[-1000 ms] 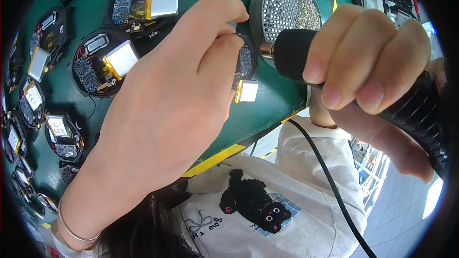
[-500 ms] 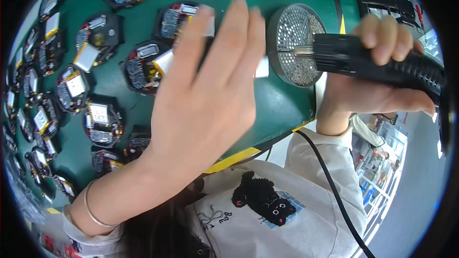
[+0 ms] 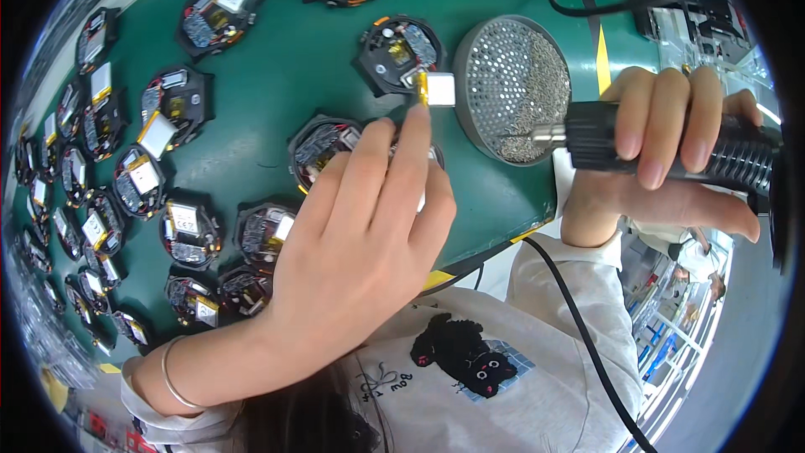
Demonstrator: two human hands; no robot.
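My right hand point(image 3: 662, 151) is wrapped round a black electric screwdriver point(image 3: 604, 138), whose metal bit points left over a round grey dish point(image 3: 464, 117) of small screws point(image 3: 545, 84). My left hand point(image 3: 360, 201) has its fingers stretched out and apart. One fingertip is at the yellow end of a silver battery point(image 3: 440, 90) beside a round black circuit assembly point(image 3: 397, 50). Beneath the same hand lies a second round assembly point(image 3: 319, 147), partly covered by the fingers. Whether the fingertips press on either one I cannot tell.
Several more round assemblies with batteries, such as one point(image 3: 191, 226), cover the left of the green table point(image 3: 277, 75). Yellow and black tape point(image 3: 602, 59) marks the table's right side. A black cable point(image 3: 579, 319) hangs by my right sleeve, and another point(image 3: 587, 10) crosses the far right.
Two assemblies near my left hand have shifted right, closer to the dish. My left hand has come down and nearer me. The screwdriver bit has moved toward the dish's near right side.
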